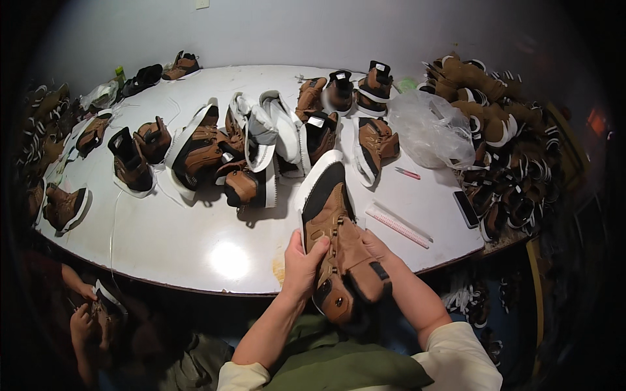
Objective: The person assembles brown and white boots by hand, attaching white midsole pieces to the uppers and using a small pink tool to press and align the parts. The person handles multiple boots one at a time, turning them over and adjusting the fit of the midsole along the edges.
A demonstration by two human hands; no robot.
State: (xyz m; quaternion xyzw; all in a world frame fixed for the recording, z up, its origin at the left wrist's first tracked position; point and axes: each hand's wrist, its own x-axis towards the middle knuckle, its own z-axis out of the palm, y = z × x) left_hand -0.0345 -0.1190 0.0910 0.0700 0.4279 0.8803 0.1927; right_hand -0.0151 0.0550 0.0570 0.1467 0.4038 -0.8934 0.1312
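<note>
Between my two hands is a brown high-top shoe (331, 215) with a black toe and a white sole, toe pointing away from me over the table's near edge. My left hand (304, 262) grips its left side, thumb lying on the brown upper. On the other side my right hand (376, 246) is closed round the shoe near the tongue, its fingers partly hidden behind it. The heel and collar hang toward my lap. Just beyond the toe stand several similar brown and white shoes (199, 153) in a loose group.
A clear plastic bag (433, 127), a small red tool (408, 173), a transparent ruler-like strip (398, 225) and a dark phone (465, 209) lie on the right of the white table (189, 247). Shoe piles (515, 150) crowd the right. At lower left, another person's hands (83, 306) hold a shoe.
</note>
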